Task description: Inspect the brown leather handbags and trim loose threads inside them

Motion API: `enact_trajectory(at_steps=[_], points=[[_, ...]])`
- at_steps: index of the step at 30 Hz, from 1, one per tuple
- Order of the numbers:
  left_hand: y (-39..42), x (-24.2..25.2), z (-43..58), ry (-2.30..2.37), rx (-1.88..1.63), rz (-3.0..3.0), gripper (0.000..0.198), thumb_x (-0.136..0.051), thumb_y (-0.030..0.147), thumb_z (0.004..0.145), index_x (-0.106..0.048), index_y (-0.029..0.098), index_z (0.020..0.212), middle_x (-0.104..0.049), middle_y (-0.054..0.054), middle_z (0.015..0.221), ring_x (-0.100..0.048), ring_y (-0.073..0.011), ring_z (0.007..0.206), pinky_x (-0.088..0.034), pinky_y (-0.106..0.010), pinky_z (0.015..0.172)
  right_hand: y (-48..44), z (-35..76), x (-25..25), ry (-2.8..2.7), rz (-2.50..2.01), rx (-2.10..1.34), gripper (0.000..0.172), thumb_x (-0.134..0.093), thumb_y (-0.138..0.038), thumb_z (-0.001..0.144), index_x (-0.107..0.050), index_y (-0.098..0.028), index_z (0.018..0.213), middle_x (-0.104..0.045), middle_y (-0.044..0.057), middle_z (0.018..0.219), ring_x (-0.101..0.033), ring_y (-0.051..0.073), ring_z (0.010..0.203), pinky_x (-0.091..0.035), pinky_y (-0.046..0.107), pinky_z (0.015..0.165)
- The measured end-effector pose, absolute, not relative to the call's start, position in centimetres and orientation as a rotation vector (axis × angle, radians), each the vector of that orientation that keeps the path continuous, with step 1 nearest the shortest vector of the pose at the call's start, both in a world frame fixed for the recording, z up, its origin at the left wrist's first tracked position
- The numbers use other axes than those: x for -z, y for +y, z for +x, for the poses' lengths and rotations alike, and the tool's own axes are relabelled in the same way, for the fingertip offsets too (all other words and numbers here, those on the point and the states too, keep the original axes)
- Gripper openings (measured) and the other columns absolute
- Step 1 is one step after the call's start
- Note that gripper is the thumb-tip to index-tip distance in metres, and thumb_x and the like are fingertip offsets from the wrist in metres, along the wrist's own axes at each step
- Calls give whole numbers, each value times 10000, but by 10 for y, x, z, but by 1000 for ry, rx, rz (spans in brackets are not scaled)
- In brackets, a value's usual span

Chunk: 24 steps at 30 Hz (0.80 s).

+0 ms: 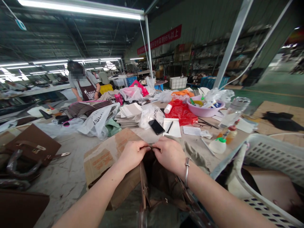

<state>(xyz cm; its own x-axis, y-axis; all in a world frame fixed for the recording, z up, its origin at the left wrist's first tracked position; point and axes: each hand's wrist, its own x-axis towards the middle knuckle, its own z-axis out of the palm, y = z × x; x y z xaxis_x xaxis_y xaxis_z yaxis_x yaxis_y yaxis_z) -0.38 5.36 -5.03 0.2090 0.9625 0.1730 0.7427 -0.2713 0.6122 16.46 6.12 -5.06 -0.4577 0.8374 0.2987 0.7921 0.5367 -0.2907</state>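
A brown handbag (163, 186) stands at the table's near edge, its mouth towards me. My left hand (134, 153) pinches the bag's far top edge between thumb and fingers. Close beside it, my right hand (169, 155) grips the same edge, fingers curled; a silver bangle (187, 171) is on that wrist. The fingertips nearly meet. A plastic-wrapped handle (142, 217) hangs at the bag's near side, partly out of view. Behind and left of the bag lies a cardboard box (104, 161) with tape on it.
Brown handbags (33, 144) lie at left. A white plastic basket (266, 152) holding a brown bag stands at right. Beyond my hands are a phone (156, 126), a notepad (174, 130), a glass bottle (234, 112) and a pink basin (205, 110). A person (83, 82) works across the table.
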Motion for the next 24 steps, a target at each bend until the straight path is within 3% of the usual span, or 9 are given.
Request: enact_trajectory(at_steps=[3,8,11,14,16,20,24], points=[[54,49,-3,1620,-694,2159,193,-531,241,797,-716,202,761,-702,-1,690,-618,-155,637,-422,-229,607,60,165,49,-2365,-1345,-162,252,-468,-261,852,-719,-264,832,-651,26,810,-610,150,771,-416,233,651],[56,44,-9,1491,-591,2179,267,-567,310,781,-694,252,1009,-717,-10,975,-650,-190,864,-452,-249,779,56,160,50,-2333,-1379,-216,259,-466,-261,844,-723,-241,818,-666,45,812,-613,155,753,-423,239,646],[57,42,-12,1505,-582,2142,227,-545,316,793,-723,252,917,-732,8,876,-653,-179,804,-455,-237,723,57,164,50,-2243,-1325,-500,242,-520,-309,823,-703,-235,962,-691,42,865,-621,169,809,-448,257,714],[55,45,-15,1610,-636,2101,208,-541,322,790,-727,232,813,-722,19,769,-636,-164,726,-438,-231,672,61,184,50,-1941,-1146,-1164,585,-614,-343,765,-470,-184,1309,-693,46,976,-630,154,850,-473,252,758],[53,49,-19,1688,-721,2034,209,-551,341,779,-715,213,781,-710,15,749,-622,-163,717,-431,-238,687,62,205,55,-1623,-1018,-1472,706,-603,-330,778,-310,-173,1401,-654,71,1098,-627,144,898,-478,256,790],[43,62,-36,1758,-1070,1700,245,-599,389,733,-694,166,772,-700,-12,787,-611,-175,773,-438,-249,735,50,245,87,-1137,-1029,-1556,558,-608,-335,774,-473,-160,1286,-626,93,1115,-621,142,875,-469,283,835],[17,75,-61,1736,-1363,1214,418,-625,484,699,-662,134,925,-685,-26,797,-606,-168,685,-460,-248,608,18,260,130,-851,-1127,-1612,555,-698,-384,690,-566,-160,1180,-657,64,948,-610,142,782,-472,283,805]])
